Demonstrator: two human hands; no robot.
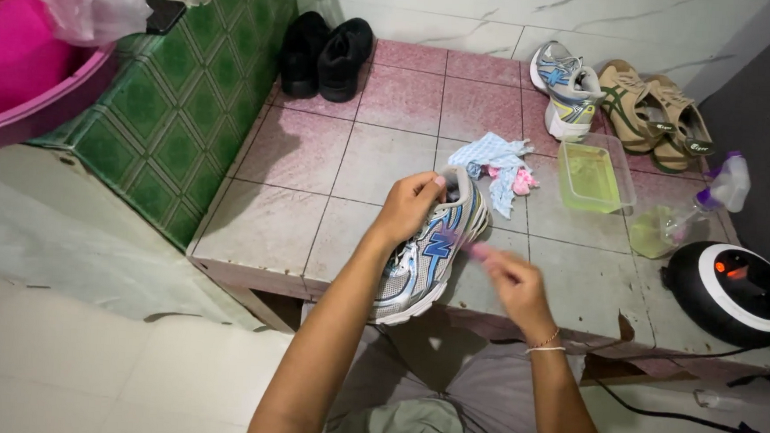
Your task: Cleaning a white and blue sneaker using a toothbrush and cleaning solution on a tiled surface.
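Two bare hands work over one silver and blue running shoe (431, 250) at the front edge of a pink tiled bench (317, 165). The left hand (410, 205) grips the shoe at its heel collar, fingers (428, 185) curled shut over the rim, so the shoe stands tilted with its toe down toward the bench edge. The right hand (513, 280) is just beside the shoe's side, its fingers pinched closed on a small pinkish object (478, 250), blurred too much to tell what it is; its tip touches or nearly touches the shoe.

Behind the shoe lie a blue checked cloth (496, 156) and a small pink scrap (522, 181) touching it. Right of these stands a clear plastic tub (594, 175) of yellowish liquid, then a spray bottle (697, 211) lying on its side. A black and white round appliance (732, 292) sits at the bench's right end. Along the back wall stand the matching running shoe (567, 90), a pair of tan sneakers (658, 112) and a pair of black shoes (325, 55). A pink basin (23, 83) rests on the green tiled ledge (189, 101) at left.
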